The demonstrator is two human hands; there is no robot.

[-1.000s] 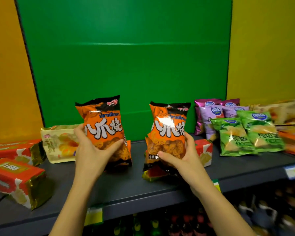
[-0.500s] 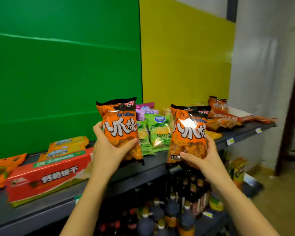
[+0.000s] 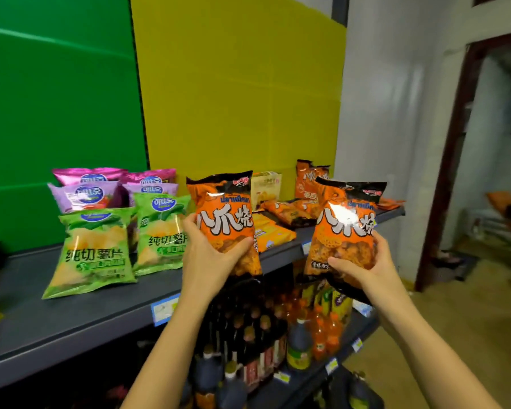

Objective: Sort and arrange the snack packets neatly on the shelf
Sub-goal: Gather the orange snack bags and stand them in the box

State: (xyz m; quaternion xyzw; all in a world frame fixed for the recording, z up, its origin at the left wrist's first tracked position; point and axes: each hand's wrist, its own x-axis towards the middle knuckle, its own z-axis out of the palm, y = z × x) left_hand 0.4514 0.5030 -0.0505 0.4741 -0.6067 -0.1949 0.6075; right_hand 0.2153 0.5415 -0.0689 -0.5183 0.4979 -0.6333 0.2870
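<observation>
My left hand [image 3: 208,255] grips an orange snack packet [image 3: 223,214] upright, in front of the grey shelf [image 3: 71,314]. A second, matching orange snack packet [image 3: 344,228] is held in my right hand [image 3: 363,267], out past the shelf's front edge, above the bottles. On the shelf, two green chip packets [image 3: 96,249] stand in front, with several purple and pink packets [image 3: 86,191] behind them. More orange packets [image 3: 310,177] and yellow packets [image 3: 270,236] lie at the shelf's right end.
A lower shelf [image 3: 331,367] holds dark sauce bottles [image 3: 242,343] and orange drink bottles [image 3: 322,332]. Green and yellow panels back the shelf. A white wall and a dark doorway [image 3: 466,160] are to the right.
My view has swung further right along the shelf. Both hands carried the orange packets rightward with it; the red boxes are out of view and the green packets now sit to the left.
</observation>
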